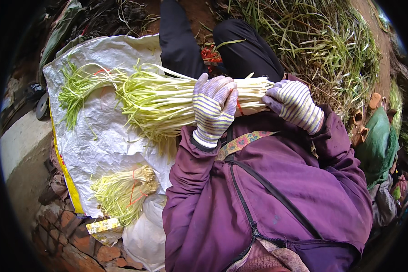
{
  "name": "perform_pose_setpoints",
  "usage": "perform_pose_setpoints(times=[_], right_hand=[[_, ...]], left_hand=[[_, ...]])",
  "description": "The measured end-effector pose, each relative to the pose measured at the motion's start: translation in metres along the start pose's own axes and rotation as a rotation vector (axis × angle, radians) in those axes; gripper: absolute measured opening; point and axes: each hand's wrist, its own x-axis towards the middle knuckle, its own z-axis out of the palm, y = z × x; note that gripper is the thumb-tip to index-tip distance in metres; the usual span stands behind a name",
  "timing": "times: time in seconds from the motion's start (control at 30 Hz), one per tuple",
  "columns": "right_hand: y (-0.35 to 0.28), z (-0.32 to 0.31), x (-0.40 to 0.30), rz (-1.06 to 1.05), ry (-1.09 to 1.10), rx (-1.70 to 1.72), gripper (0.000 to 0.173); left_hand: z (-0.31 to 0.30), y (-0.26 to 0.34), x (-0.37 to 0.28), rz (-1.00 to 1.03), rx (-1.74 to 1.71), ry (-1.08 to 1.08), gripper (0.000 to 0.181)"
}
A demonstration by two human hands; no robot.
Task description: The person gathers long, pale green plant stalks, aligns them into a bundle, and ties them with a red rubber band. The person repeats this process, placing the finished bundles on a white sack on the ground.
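A thick bundle of pale garlic chives [163, 102] lies sideways across my lap, its white stem ends to the right and its yellow-green leaves spreading left. My left hand [215, 108], in a striped knit glove, is laid over the stems and grips them from above. Just right of it a red tie [239, 106] crosses the bundle. At the stem ends, my right hand [290, 104], gloved alike, has its fingertips bent in against the stalks. Whether it pinches a single stalk is hidden by the fingers.
Under the bundle's leaves spreads a white woven plastic sheet [98, 149]. On it lie a small greener bunch [73, 90] and red-tied chive bundles [127, 190]. A white plastic bag [146, 238] stands near my left side. Heaped leaves [326, 44] cover the ground at upper right, above a green net bag [375, 149].
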Motion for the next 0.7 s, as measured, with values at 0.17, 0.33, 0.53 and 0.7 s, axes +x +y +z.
perform_pose_setpoints(times=[0.17,0.33,0.53,0.7], right_hand=[[0.018,-0.005,-0.007,0.374,0.551,0.685,0.034],[0.006,0.043,0.015,0.405,0.348,1.052,0.059],[0.006,0.020,0.017,0.218,0.438,0.533,0.049],[-0.011,-0.021,0.040,-0.182,0.382,0.347,0.032]], left_hand=[[-0.001,0.002,-0.002,-0.006,0.011,0.052,0.012],[0.001,0.000,-0.003,-0.006,-0.064,0.092,0.010],[-0.008,-0.003,0.001,-0.187,-0.261,0.018,0.006],[-0.017,-0.007,0.004,-0.309,-0.463,-0.063,0.006]])
